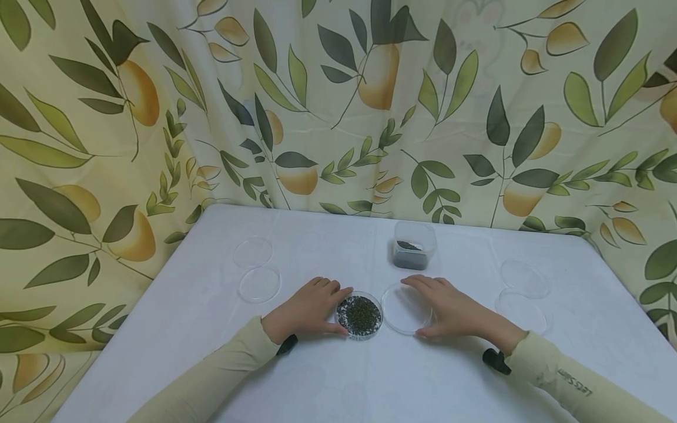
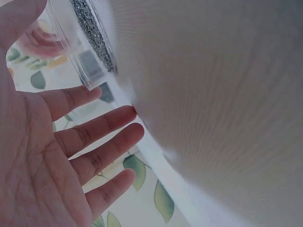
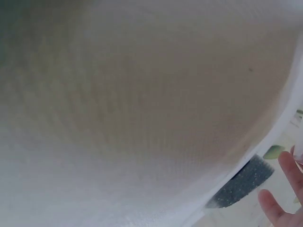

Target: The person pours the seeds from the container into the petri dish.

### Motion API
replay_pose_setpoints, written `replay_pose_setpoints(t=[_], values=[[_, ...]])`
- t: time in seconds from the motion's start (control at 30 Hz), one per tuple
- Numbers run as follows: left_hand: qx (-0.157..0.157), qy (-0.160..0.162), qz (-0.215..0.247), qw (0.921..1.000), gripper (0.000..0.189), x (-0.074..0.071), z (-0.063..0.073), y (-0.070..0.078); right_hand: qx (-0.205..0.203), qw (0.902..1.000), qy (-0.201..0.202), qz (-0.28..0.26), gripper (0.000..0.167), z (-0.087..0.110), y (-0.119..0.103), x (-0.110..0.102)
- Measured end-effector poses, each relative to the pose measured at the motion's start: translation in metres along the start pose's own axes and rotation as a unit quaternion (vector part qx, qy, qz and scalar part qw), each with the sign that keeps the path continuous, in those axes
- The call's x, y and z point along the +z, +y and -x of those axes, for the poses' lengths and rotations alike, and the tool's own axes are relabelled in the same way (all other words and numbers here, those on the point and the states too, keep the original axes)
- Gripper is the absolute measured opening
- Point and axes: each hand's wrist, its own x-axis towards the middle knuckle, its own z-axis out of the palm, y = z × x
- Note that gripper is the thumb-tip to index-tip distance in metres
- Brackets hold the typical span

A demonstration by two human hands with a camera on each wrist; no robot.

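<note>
A round clear petri dish (image 1: 359,315) with dark granules spread over its bottom lies on the table. My left hand (image 1: 312,308) holds it at its left side between thumb and forefinger. In the left wrist view the other fingers (image 2: 102,127) are spread out below the dish wall (image 2: 71,52). To its right, close beside it, lies an empty clear petri dish part (image 1: 406,309); whether lid or base I cannot tell. My right hand (image 1: 449,305) holds it across its right side, thumb in front and forefinger behind. Only some right fingers (image 3: 291,177) show in the right wrist view.
Behind the hands stands a clear plastic box (image 1: 414,247) of dark granules. Two clear round dish parts (image 1: 259,285) lie at the left, two more (image 1: 523,311) at the right. White cloth covers the table (image 1: 338,382); a leaf-print curtain (image 1: 338,147) hangs behind.
</note>
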Motion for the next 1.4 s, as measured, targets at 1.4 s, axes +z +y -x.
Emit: replay_pose_setpoints(t=[1.4], values=[[-0.006, -0.006, 0.014, 0.9999, 0.083, -0.003, 0.002, 0.000, -0.062, 0.9950, 0.077, 0.017, 0.101, -0.016, -0.002, -0.019]])
